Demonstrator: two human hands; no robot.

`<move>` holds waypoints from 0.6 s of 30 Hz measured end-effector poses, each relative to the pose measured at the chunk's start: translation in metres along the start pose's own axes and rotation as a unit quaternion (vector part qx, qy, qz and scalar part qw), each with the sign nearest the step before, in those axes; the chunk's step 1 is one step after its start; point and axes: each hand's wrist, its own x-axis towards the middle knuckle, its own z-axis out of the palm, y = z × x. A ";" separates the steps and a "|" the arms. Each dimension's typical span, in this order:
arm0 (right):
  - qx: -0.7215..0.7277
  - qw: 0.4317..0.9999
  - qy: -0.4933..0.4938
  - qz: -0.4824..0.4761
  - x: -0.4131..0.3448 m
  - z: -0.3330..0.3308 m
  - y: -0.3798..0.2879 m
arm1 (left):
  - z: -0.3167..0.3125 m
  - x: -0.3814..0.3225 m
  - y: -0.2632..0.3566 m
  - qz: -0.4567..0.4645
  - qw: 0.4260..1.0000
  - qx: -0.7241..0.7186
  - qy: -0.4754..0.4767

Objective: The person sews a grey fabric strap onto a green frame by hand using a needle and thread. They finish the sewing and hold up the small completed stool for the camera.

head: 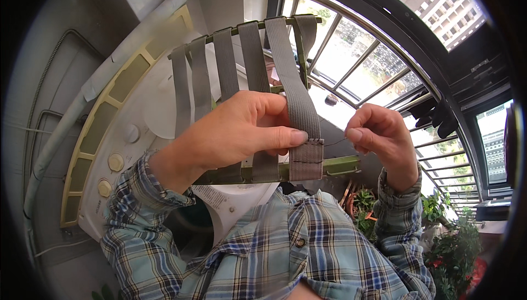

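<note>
Grey woven webbing straps (225,63) run across the green metal frame (341,165) of what looks like a folding stool. My left hand (230,131) pinches the rightmost strap (302,106), its thumb on top beside a row of dark stitches. Below the thumb, the folded strap end (306,162) wraps over the near green bar and carries a second line of stitching. To the right, my right hand (381,135) holds a thin dark thread (335,141) between thumb and forefinger, apart from the strap. The thread stretches from the stitched edge to those fingertips. Whether a needle is there, I cannot tell.
A white washing machine (131,164) with several knobs stands to the left, below a wrapped pipe (99,82). A metal window railing (370,32) curves along the right. Potted plants (453,242) fill the lower right, and dark gloves (436,113) hang by the railing.
</note>
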 end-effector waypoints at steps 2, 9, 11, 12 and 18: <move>-0.035 0.997 -0.051 0.039 0.012 -0.005 -0.003 | -0.007 0.001 0.008 -0.038 0.998 0.038 -0.029; -0.218 0.966 -0.134 0.026 0.020 0.007 -0.021 | -0.028 0.012 0.009 -0.036 0.991 -0.006 -0.126; -0.238 0.962 -0.127 -0.033 0.021 0.003 -0.014 | -0.021 0.008 0.009 -0.040 0.995 -0.025 -0.092; -0.268 0.952 -0.135 -0.061 0.022 0.000 -0.011 | -0.019 0.009 0.011 -0.048 0.994 -0.006 -0.095; -0.283 0.937 -0.184 -0.091 0.029 -0.006 -0.008 | -0.011 0.014 0.017 -0.033 0.995 0.040 -0.082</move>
